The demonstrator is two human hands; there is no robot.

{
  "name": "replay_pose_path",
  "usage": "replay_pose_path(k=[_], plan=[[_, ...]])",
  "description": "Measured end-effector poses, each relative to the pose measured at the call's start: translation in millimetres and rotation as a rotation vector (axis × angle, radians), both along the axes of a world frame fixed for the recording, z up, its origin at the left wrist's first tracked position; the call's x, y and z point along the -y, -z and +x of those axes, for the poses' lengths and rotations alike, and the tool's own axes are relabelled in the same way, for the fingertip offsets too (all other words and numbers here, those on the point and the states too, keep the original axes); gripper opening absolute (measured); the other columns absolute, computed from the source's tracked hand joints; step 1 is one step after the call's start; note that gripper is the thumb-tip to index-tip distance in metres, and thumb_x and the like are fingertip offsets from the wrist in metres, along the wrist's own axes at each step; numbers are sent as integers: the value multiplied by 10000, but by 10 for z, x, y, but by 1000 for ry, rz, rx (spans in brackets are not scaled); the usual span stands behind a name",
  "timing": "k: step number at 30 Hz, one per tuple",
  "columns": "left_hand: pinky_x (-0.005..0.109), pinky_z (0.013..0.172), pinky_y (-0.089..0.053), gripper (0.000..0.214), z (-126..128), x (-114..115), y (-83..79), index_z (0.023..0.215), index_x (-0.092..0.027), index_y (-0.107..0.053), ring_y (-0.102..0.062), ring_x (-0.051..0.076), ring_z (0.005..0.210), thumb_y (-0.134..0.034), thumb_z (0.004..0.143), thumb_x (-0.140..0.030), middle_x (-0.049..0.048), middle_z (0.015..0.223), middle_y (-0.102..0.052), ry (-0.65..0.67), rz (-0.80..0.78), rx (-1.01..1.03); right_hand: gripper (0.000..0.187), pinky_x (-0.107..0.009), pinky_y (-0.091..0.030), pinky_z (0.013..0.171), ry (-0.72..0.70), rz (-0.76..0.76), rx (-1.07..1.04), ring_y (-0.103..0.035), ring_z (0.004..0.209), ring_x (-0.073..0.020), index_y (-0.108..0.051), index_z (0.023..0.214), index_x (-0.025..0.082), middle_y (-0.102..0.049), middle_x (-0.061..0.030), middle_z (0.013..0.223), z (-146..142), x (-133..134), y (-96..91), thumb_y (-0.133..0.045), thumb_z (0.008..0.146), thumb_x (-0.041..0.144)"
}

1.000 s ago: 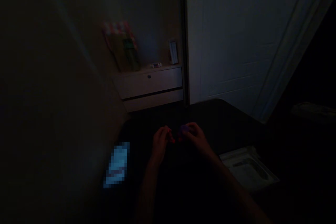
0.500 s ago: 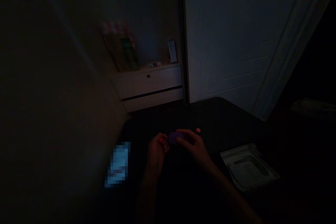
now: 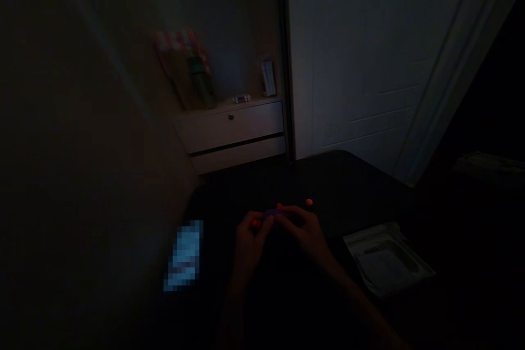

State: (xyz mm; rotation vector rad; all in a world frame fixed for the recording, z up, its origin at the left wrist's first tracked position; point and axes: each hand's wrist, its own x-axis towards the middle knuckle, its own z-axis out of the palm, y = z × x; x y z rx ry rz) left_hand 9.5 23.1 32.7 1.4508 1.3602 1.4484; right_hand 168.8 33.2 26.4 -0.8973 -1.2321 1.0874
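**Head view: a pinch from both sides**

It is very dark. A second ago the small purple thing (image 3: 272, 212) sat mostly in the right hand (image 3: 307, 228). Now the left hand (image 3: 249, 236) has come close too, and both hands pinch it at the fingertips, just above the dark worktop (image 3: 348, 186). Fingers hide most of it. A clear bag (image 3: 388, 257) lies near on the right, a glowing screen (image 3: 185, 254) on the left.
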Motion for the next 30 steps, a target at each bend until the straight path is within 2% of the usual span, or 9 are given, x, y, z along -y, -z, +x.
replay_pose_path(k=[6, 12, 16, 18, 20, 22, 24, 27, 30], plan=[[241, 605, -381, 227, 10, 17, -24, 726, -199, -731, -496, 145, 646, -825, 762, -402, -21, 664, -582, -39, 31, -27, 275, -402, -586, 865, -27, 17, 32, -762, 913, -280, -822, 942, 224, -824, -72, 957, 42, -4, -29, -820, 794, 456], [247, 620, -393, 218, 1, 42, -38, 776, -196, -764, -511, 149, 670, -840, 755, -399, -10, 701, -609, 25, -11, -3, 244, -363, -567, 847, -45, 34, 49, -736, 871, -242, -782, 866, 219, -794, -35, 873, 91, -27, -15, -813, 802, 452], [246, 632, -418, 261, 18, 52, -19, 828, -184, -780, -548, 159, 709, -844, 763, -429, 9, 744, -654, 90, -51, 24, 264, -368, -571, 847, -38, 38, 83, -733, 891, -251, -772, 887, 220, -791, -42, 898, 81, -11, -35, -793, 822, 475], [230, 581, -399, 306, 57, 47, 3, 813, -177, -760, -524, 135, 650, -843, 769, -468, -4, 696, -626, 100, -86, 153, 283, -377, -573, 862, -22, 53, 91, -733, 936, -259, -764, 975, 232, -792, -52, 975, 64, 12, -50, -770, 850, 486], [209, 508, -353, 332, 108, 34, 20, 794, -177, -713, -444, 93, 544, -826, 794, -489, -41, 621, -541, 81, -127, 415, 298, -393, -565, 900, 17, 79, 103, -726, 1002, -264, -741, 1089, 245, -783, -65, 1067, 38, 45, -55, -717, 907, 480], [197, 501, -387, 289, 155, 18, 21, 811, -176, -682, -462, 78, 537, -811, 824, -434, -33, 662, -556, 65, -173, 756, 274, -410, -550, 944, 58, 132, 133, -712, 1047, -265, -718, 1146, 249, -765, -79, 1122, 2, 90, -46, -658, 962, 443], [191, 507, -433, 203, 180, 11, 7, 802, -183, -665, -488, 77, 531, -733, 896, -350, -27, 651, -540, 114, -269, 979, 222, -419, -551, 948, 88, 214, 185, -701, 1032, -261, -713, 1129, 250, -746, -86, 1121, -45, 145, -25, -636, 981, 396], [219, 592, -539, 179, 182, 28, -21, 783, -192, -670, -608, 107, 610, -645, 945, -263, 8, 694, -607, 168, -351, 1082, 161, -431, -560, 945, 87, 354, 310, -686, 986, -248, -711, 1114, 270, -713, -76, 1075, -109, 228, 4, -637, 984, 331], [288, 735, -614, 139, 174, 68, -36, 846, -200, -721, -721, 169, 806, -645, 938, -272, 55, 864, -725, 177, -350, 1099, 240, -460, -550, 994, 88, 469, 459, -668, 1068, -266, -711, 1195, 296, -662, -88, 1145, -126, 271, 18, -672, 959, 278]])
